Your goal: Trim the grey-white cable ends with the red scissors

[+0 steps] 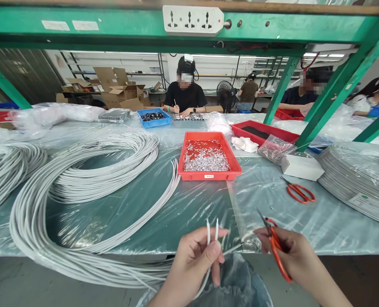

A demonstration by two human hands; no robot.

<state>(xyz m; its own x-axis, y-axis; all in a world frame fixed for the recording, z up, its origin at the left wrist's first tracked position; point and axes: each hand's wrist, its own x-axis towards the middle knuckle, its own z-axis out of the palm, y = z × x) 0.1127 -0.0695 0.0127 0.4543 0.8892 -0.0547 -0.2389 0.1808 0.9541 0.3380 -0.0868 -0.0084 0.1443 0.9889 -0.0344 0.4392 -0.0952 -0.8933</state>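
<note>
Between the thumb and fingers of my left hand are pinched the ends of white cables; two tips stick up side by side. My right hand is wrapped round scissors with red handles, their dark blades pointing up and to the left. A thin pale strand lies between the two hands, and I cannot tell what it joins. To the left, a large bundle of white cable curves over the table and hangs past its front edge.
A red tray of small metal pieces stands mid-table. Second red-handled scissors, a white box and a wrapped cable coil are at right. A green frame crosses overhead. Across the table sits a person.
</note>
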